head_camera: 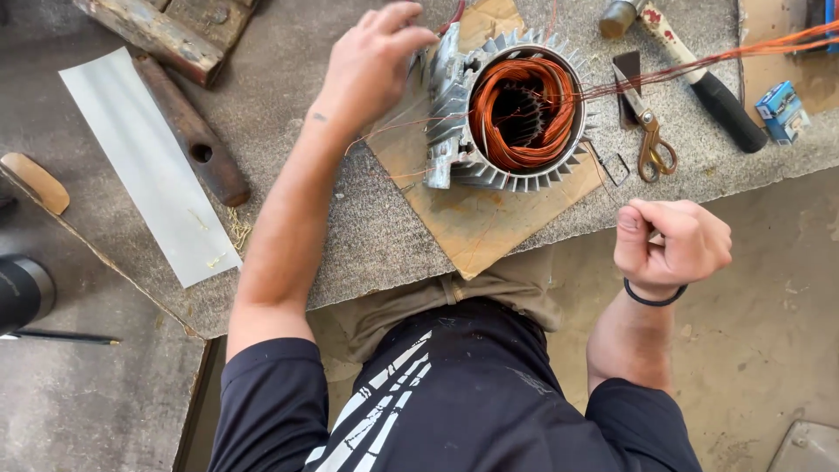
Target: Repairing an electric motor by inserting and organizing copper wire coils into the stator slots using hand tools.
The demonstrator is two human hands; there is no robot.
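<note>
Head view shows the left hand [371,65] resting with spread fingers on the finned motor housing [507,109], not clamped, seemingly to keep it steady. One housing lies on one cardboard sheet [476,218] near the front edge of the workbench [350,245], its copper winding [524,114] facing up. The right hand [673,245] is closed into a fist off the front edge, probably pinching thin copper wire [699,61], though I cannot see the grip itself. Beside lie one pair of scissors [647,131] and one hammer [699,74].
</note>
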